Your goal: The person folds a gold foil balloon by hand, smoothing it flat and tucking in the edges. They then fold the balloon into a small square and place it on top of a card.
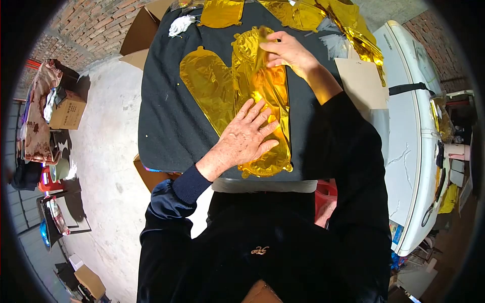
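Note:
A long gold foil balloon [273,93] lies flat and wrinkled on the black cloth [166,121], its near end close to the table's front edge. My left hand [242,137] presses on its lower half, palm down with the fingers spread. At the far end my right hand [289,53] pinches a darker, raised fold of the foil between thumb and fingers. Just to the left, a second flat gold foil balloon [206,83] slants across the cloth, partly covered by the first one and by my left hand.
More gold foil balloons [222,12] lie along the far edge, beside a bundle of white string [181,25]. Clear plastic strips [334,45] and a cardboard sheet [362,83] are at the right. A white chest freezer [409,136] borders that side; an open cardboard box [141,33] stands at the far left.

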A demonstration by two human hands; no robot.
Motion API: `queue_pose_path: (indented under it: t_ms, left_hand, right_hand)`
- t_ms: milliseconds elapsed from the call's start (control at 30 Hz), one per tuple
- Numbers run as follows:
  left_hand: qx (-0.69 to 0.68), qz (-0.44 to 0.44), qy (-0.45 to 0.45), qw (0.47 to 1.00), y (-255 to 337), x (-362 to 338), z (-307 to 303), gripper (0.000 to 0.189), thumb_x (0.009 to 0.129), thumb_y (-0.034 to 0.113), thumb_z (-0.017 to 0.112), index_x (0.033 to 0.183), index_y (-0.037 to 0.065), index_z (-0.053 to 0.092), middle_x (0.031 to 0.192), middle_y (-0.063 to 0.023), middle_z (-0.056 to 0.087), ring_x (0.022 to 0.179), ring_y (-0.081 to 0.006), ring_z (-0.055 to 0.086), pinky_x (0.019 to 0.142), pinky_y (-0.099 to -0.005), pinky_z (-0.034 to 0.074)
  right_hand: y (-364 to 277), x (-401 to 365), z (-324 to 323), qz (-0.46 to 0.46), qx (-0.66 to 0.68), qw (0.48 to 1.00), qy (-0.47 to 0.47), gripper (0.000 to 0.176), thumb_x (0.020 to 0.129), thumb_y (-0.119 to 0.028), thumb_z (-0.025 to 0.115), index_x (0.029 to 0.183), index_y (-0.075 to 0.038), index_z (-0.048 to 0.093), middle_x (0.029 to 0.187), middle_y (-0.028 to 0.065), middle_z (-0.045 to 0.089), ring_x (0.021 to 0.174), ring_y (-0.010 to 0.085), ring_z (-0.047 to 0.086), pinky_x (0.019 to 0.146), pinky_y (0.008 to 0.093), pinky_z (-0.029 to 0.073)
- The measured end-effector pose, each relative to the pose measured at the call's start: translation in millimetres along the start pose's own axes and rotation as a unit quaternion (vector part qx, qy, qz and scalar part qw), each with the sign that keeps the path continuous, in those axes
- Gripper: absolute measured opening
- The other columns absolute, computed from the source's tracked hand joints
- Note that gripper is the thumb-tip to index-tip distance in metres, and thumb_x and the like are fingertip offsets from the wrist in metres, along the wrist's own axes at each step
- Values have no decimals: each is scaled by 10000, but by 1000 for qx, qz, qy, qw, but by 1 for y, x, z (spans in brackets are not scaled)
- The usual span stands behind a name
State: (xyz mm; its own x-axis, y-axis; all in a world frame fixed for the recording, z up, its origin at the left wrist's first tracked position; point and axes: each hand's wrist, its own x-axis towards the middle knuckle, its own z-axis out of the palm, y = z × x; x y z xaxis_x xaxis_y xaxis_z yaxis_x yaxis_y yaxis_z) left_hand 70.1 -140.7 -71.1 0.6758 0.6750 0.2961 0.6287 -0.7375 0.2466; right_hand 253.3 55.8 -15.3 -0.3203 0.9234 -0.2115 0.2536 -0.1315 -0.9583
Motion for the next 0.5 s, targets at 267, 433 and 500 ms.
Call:
queue_pose_path:
  t_ms: [267, 433, 500]
  left_hand:
    - [-1, 6, 20, 1000, 0, 0, -1, 539, 1033, 531, 540, 1229, 61, 718, 1303, -204, 618, 1371, -401, 499, 1261, -558, 266]
    - [-6, 9, 29, 1000, 0, 0, -1, 531, 1028, 524, 552, 1221, 57, 716, 1292, -206, 615, 1362, -403, 502, 1258, -561, 267]
    - [-4, 10, 35, 999, 0, 1, 0, 530, 1026, 522, 557, 1218, 54, 713, 1294, -208, 613, 1363, -403, 500, 1257, -563, 267]
  right_hand:
    - [28, -40, -25, -332, -307, 884, 118, 301, 979, -100, 660, 1257, 7, 615, 1147, 164, 721, 1051, 286, 728, 914, 360, 568]
    - [55, -102, -3, -494, -415, 758, 95, 317, 891, -13, 650, 1206, -4, 690, 1258, 151, 691, 1303, 337, 606, 1097, 479, 463]
    - [51, -124, 4, -426, -478, 767, 50, 369, 888, -32, 652, 1255, -9, 683, 1331, 134, 671, 1354, 324, 577, 1147, 501, 416]
